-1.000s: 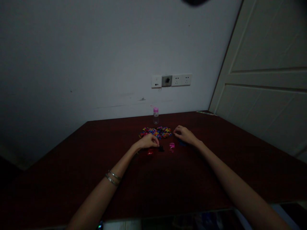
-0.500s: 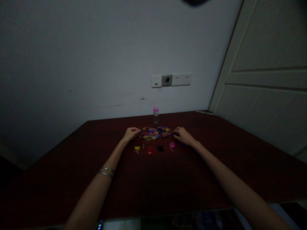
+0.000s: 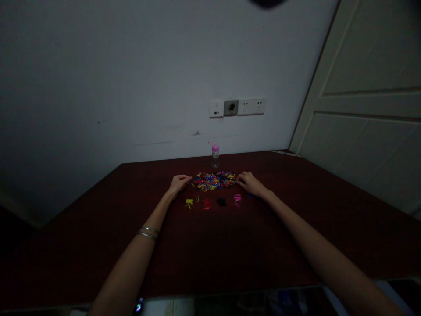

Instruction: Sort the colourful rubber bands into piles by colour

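Note:
A heap of small multicoloured rubber bands lies on the table between my hands. At its left edge is my left hand, thumb and fingers pinched together; anything in the pinch is too small to make out. My right hand rests at the heap's right edge with its fingers curled together, and their tips are partly hidden. In front of the heap sit sorted clusters: yellow bands with one loose yellow loop beside them, red bands, black bands and pink bands. A bit of blue shows under my right wrist.
Behind the heap a clear bottle with a pink cap stands near the wall. Sockets are set in the wall above. The dark red table ends near me at its front edge; a panelled door is on the right.
My left hand has gone from above the black cluster back to the heap's left edge, uncovering the yellow and red clusters. My right hand has stayed almost in place. The view tilted slightly.

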The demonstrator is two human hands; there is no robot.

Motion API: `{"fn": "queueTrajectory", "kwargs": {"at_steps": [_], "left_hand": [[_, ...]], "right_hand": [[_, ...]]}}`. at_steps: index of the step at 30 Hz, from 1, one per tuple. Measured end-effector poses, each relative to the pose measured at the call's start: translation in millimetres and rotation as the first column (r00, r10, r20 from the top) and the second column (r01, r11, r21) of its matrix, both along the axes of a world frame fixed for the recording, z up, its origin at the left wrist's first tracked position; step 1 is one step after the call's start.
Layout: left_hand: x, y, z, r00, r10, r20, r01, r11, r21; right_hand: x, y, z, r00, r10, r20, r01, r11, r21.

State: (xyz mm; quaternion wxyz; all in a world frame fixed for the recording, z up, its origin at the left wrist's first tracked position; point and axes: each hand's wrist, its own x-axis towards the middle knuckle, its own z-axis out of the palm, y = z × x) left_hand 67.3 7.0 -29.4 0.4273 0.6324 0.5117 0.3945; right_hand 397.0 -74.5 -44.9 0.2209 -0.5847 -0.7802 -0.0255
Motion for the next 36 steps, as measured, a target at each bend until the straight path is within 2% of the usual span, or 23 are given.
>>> {"fn": "queueTrajectory", "kwargs": {"at_steps": [7,13,17,20,23,28,32,36], "left_hand": [[0,1,-1.7,0.999,0.003,-0.044,-0.002,1.000,0.012],[2,2,-4.1,0.999,0.010,-0.034,-0.009,1.000,0.020],[3,6,-6.7,0.999,0.003,-0.042,-0.001,0.999,0.043],[2,10,-10.0,0.998,0.010,-0.057,-0.007,0.998,0.062],[2,11,-11.9,0.998,0.020,-0.062,-0.016,0.997,0.073],[3,9,-10.0,0.999,0.024,-0.045,-0.021,0.997,0.072],[3,7,-7.8,0.998,0.022,-0.054,-0.018,0.998,0.063],[3,6,-6.3,0.997,0.032,-0.070,-0.026,0.997,0.077]], "right_hand": [[8,0,-1.1,1.000,0.003,0.019,-0.004,0.999,0.037],[39,-5,7.5,0.998,-0.065,0.008,0.064,0.992,0.109],[56,-9,15.6,0.993,-0.113,-0.021,0.114,0.989,0.095],[61,-11,22.8,0.992,-0.101,-0.081,0.101,0.995,0.000],[58,-15,31.3,0.980,-0.059,-0.189,0.026,0.984,-0.174],[43,-27,45.7,0.951,-0.012,-0.309,-0.132,0.888,-0.440],[33,-34,51.2,0.939,0.006,-0.343,-0.198,0.827,-0.527],[33,-31,48.6,0.936,0.053,-0.347,-0.246,0.804,-0.542]]}}
